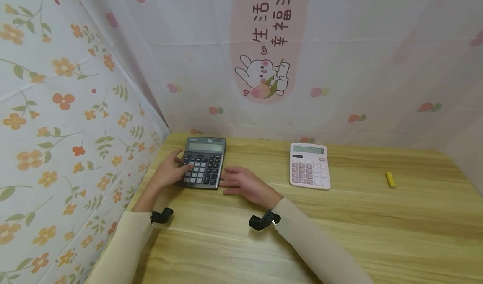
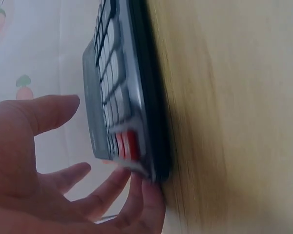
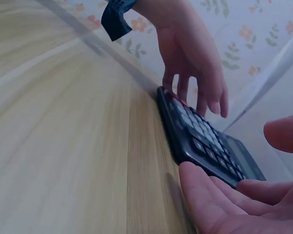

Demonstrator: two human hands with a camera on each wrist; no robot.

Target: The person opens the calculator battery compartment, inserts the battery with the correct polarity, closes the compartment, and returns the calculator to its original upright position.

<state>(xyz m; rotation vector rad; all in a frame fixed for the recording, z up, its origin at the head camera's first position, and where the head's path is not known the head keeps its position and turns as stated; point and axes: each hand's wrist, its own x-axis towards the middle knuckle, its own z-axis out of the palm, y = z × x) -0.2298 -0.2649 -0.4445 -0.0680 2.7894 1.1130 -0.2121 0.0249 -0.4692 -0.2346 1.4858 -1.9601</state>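
A dark grey desk calculator [image 1: 204, 163] lies on the wooden table at the left, its screen toward the back wall. My left hand [image 1: 170, 171] is at its left side. In the left wrist view, the left thumb [image 2: 56, 113] hovers over the keys while other fingertips meet the calculator's edge near a red key [image 2: 127, 145]. From the right, my right hand [image 1: 249, 185] reaches the opposite edge with fingers extended. The right wrist view shows its fingertips [image 3: 195, 178] at the calculator's side, with the right thumb [image 3: 284, 134] held apart.
A pink and white calculator [image 1: 310, 166] lies farther right on the table [image 1: 358, 217]. Beyond it is a small yellow cylinder [image 1: 390, 180]. Patterned cloth [image 1: 188, 66] hangs along the back, and floral cloth [image 1: 64, 108] borders the left side. Each wrist wears a black mount [image 1: 262, 221].
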